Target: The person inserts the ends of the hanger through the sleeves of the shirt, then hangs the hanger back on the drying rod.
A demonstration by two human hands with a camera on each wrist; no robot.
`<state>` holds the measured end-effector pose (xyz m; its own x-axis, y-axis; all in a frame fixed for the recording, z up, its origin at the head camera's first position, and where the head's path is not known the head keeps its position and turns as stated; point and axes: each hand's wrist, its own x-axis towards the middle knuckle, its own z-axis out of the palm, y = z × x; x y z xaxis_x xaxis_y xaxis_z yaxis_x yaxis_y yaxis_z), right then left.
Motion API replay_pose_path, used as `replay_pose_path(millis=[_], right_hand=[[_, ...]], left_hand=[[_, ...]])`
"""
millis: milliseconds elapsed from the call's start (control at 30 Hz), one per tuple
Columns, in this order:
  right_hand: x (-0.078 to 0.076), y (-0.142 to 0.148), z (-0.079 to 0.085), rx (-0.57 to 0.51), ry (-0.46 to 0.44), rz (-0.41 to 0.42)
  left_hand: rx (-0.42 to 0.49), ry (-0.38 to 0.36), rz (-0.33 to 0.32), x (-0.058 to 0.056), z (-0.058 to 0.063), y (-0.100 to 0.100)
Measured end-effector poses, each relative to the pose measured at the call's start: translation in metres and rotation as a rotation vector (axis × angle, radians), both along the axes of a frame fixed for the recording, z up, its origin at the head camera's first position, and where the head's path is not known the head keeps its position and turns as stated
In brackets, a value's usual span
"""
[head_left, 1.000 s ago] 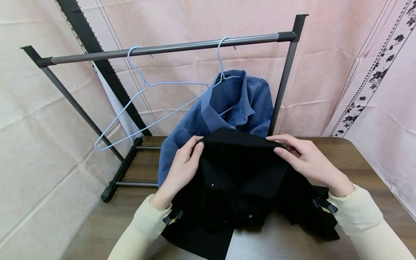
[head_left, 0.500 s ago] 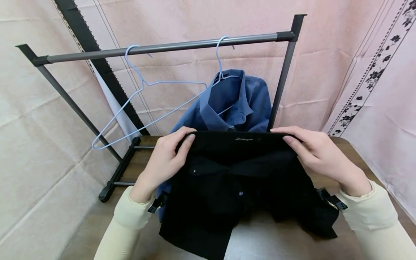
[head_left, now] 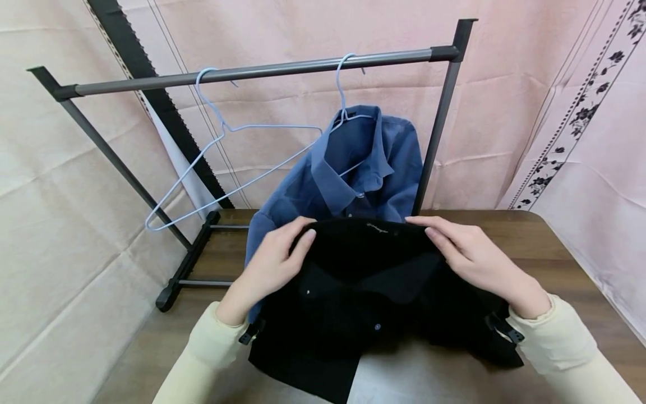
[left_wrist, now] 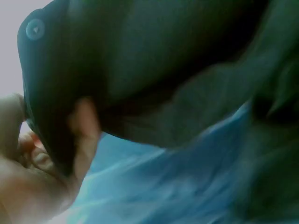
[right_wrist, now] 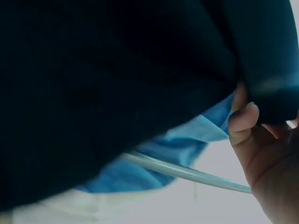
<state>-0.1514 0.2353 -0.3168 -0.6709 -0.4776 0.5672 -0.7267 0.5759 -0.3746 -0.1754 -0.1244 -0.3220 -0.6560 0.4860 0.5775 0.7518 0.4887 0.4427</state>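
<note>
A black shirt [head_left: 348, 280] with small buttons hangs between my two hands, its collar edge up and a pale script label showing inside. My left hand [head_left: 270, 264] pinches its upper left edge between thumb and fingers; the left wrist view shows the thumb over the dark cloth [left_wrist: 60, 84]. At the upper right edge, my right hand [head_left: 479, 258] pinches the cloth the same way. Behind the black shirt, a blue shirt [head_left: 298, 191] hangs on a light blue hanger [head_left: 343, 90]. To its left hangs a bare light blue hanger [head_left: 212, 146].
A dark metal rack [head_left: 282, 68] spans the back, its left foot [head_left: 189, 264] on the wooden table [head_left: 510, 241]. Pale pink cloth [head_left: 504, 112] covers the wall behind. The black shirt's lower parts rest on the table.
Both hands first spread apart and rose slightly, pulling the collar edge straight and baring the label. They then came closer together and lower, so the edge now bows.
</note>
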Motion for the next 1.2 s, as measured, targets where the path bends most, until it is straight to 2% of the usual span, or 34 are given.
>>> replay_pose_path(millis=[167, 300, 400, 567, 733, 900, 967, 1133, 1200], right_hand=[[-0.007, -0.012, -0.032, -0.011, -0.039, 0.000], [-0.011, -0.021, -0.051, -0.007, -0.113, 0.024], [-0.013, -0.026, -0.060, -0.003, -0.154, 0.028], [-0.015, -0.030, -0.067, -0.007, -0.189, 0.029], [-0.016, -0.028, -0.070, -0.037, -0.206, 0.032], [-0.014, -0.024, -0.070, -0.032, -0.229, -0.022], [-0.014, -0.022, -0.070, -0.029, -0.231, -0.033], [-0.014, -0.019, -0.070, -0.028, -0.205, -0.029], [-0.014, -0.017, -0.070, -0.027, -0.199, -0.032]], left_hand=[[-0.071, -0.116, 0.015, 0.000, -0.032, 0.011], [-0.086, -0.134, -0.019, 0.001, -0.050, 0.018], [-0.083, -0.117, -0.048, 0.002, -0.058, 0.023], [-0.060, -0.093, -0.033, 0.001, -0.062, 0.024], [-0.043, -0.106, 0.006, -0.001, -0.064, 0.017], [-0.045, -0.114, 0.035, 0.000, -0.065, 0.009], [-0.059, -0.105, 0.018, 0.000, -0.065, 0.006], [-0.135, -0.073, -0.077, -0.001, -0.063, 0.000], [-0.175, -0.069, -0.080, -0.001, -0.062, -0.002]])
